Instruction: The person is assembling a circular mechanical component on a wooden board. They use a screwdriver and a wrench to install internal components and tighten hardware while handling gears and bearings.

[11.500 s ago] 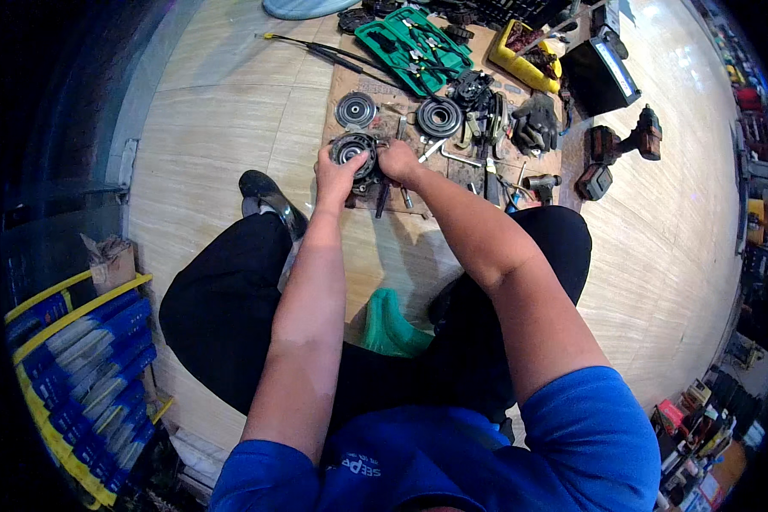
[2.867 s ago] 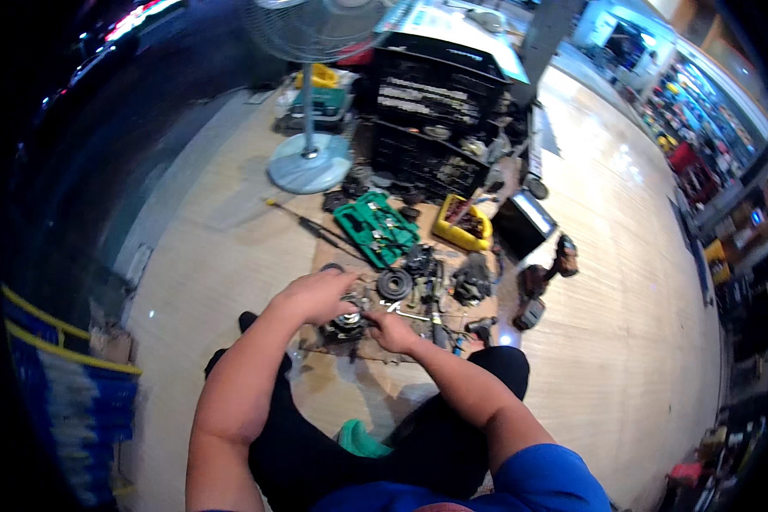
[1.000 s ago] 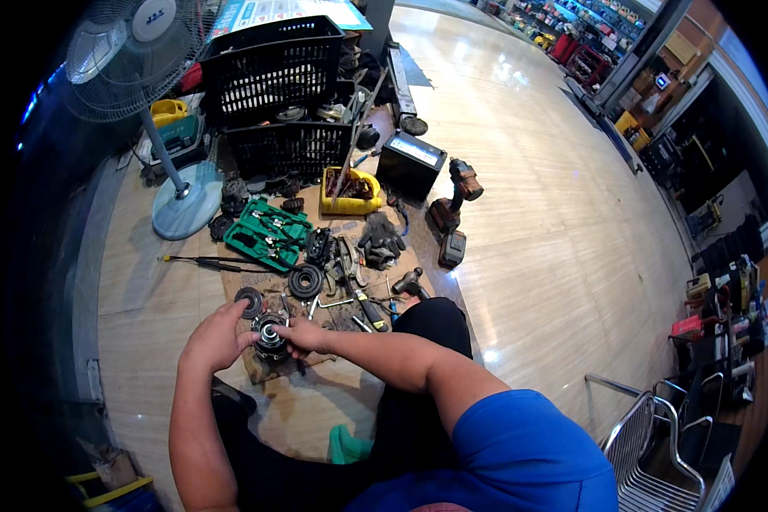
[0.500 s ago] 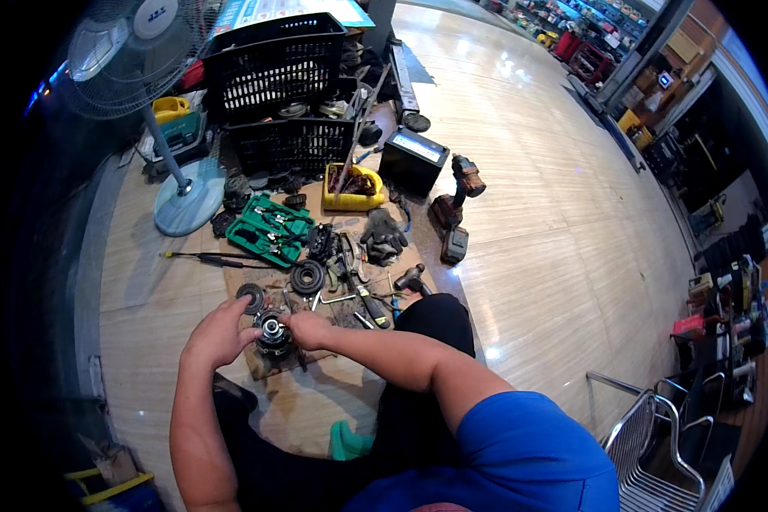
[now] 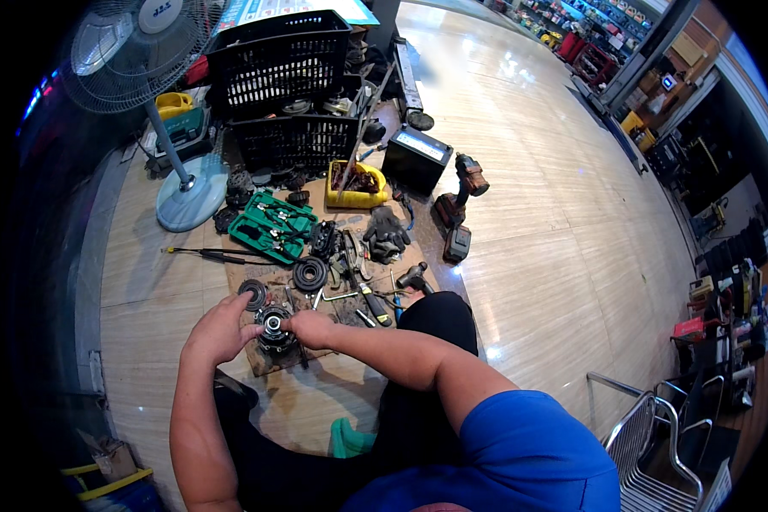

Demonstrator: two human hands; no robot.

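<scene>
Both hands (image 5: 217, 331) (image 5: 309, 329) partly hide the round assembly (image 5: 274, 326).

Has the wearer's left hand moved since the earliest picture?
Yes: forward, judged against the flat dark disc. The left hand now overlaps that disc's edge in view; in the earliest picture it lay short of it.

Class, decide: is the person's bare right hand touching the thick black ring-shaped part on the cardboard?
Apart: the head view shows a strip of stained brown cardboard between the bare right hand and the thick black ring-shaped part.
</scene>
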